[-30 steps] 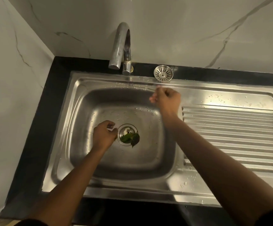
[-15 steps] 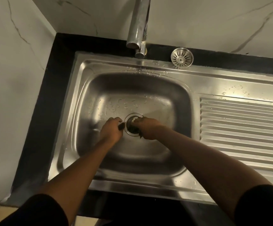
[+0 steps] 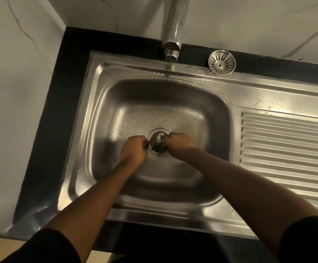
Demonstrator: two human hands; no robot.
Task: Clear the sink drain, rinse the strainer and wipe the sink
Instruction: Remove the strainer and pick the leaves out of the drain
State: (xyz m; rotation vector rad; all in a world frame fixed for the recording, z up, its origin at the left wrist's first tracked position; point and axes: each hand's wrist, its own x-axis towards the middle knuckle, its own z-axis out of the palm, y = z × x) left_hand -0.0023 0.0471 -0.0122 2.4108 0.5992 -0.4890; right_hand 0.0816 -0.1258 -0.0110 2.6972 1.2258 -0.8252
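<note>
Stainless sink (image 3: 220, 99) fills the view, ribbed drainboard (image 3: 287, 149) to its right, faucet (image 3: 173, 35) above, strainer (image 3: 222, 62) parked on the back rim, and down at the drain (image 3: 155, 135) left hand (image 3: 134, 149) pinches dark debris while right hand (image 3: 180, 142) curls closed over more leaves (image 3: 159, 148).

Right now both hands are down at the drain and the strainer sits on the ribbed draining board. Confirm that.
Not quite. The head view shows the strainer on the sink's back rim beside the faucet, not on the draining board. The left hand and right hand are at the drain.
</note>
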